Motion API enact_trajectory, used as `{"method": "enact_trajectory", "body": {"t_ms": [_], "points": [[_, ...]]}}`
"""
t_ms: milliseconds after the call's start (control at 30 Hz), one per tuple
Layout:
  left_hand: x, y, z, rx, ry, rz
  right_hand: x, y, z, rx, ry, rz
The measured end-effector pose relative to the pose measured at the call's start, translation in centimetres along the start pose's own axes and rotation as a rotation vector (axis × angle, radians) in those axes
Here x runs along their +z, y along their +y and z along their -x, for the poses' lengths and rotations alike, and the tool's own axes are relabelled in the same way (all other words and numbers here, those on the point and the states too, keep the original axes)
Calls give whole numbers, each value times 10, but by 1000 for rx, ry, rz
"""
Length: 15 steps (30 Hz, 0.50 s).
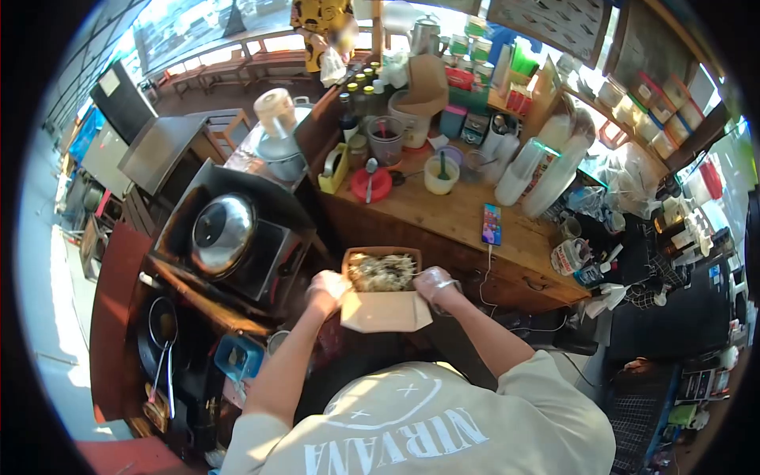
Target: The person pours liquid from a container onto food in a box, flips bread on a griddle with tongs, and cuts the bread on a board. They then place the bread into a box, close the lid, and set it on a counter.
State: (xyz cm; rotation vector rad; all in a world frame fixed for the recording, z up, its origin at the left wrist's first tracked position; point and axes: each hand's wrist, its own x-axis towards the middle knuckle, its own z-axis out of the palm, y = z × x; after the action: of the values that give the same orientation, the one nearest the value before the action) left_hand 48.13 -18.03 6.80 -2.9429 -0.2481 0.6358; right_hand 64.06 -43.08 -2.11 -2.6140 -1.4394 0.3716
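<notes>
Held in front of my body is a brown cardboard takeaway box (pixel 385 313), its lid folded open toward me. A heap of pale, shredded-looking food (pixel 381 273) with dark bits on top fills it. My left hand (pixel 326 291) grips the box's left side, fingers closed at the edge. On the opposite side my right hand (pixel 437 286) clasps the edge in the same way; a thin clear glove seems to cover it. The box is in the air, close to the front of the wooden counter (pixel 467 190).
At left, a domed metal lid (pixel 224 233) sits on a stove with a dark windshield. The counter carries a phone (pixel 491 225) on a white cable, a red lid (pixel 370 184) with a spoon, a white tub (pixel 441 174) and several bottles. Another person (pixel 321 36) stands beyond.
</notes>
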Motion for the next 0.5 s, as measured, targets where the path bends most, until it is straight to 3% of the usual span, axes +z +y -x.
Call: {"method": "enact_trajectory", "body": {"t_ms": [33, 67, 100, 133, 167, 200, 233, 267, 300, 367, 400, 433, 467, 500], "points": [[18, 13, -51, -261, -83, 554, 6, 25, 9, 68, 17, -2], [-13, 30, -73, -408, -122, 778, 9, 49, 13, 123, 46, 3], [-16, 41, -112, -397, -227, 793, 63, 91, -6, 260, 28, 31], [28, 46, -176, -32, -131, 405, 49, 105, -3, 319, -40, 42], [49, 55, -229, 0, -181, 397, 23, 110, 0, 380, -114, 49], [2, 62, -215, 442, 76, -225, -7, 109, -1, 348, -210, 213], [18, 68, -258, 428, 67, -172, -5, 125, -8, 324, -271, 221], [-7, 75, -262, 421, 152, -83, -8, 132, -16, 325, -257, 232], [-10, 78, -279, 423, 164, -82, -4, 136, -22, 557, -201, 4], [-10, 84, -310, 84, -52, 917, 18, 156, -30, 952, -1, -464], [-8, 85, -321, -114, -178, 1404, 18, 160, -33, 955, -1, -461], [-4, 86, -328, -337, -312, 1882, 20, 159, -37, 816, -54, -163], [-14, 86, -319, -343, -309, 1886, 19, 156, -42, 662, -104, 128], [-33, 85, -294, -303, -347, 2186, 5, 151, -47, 674, -136, -39]]}}
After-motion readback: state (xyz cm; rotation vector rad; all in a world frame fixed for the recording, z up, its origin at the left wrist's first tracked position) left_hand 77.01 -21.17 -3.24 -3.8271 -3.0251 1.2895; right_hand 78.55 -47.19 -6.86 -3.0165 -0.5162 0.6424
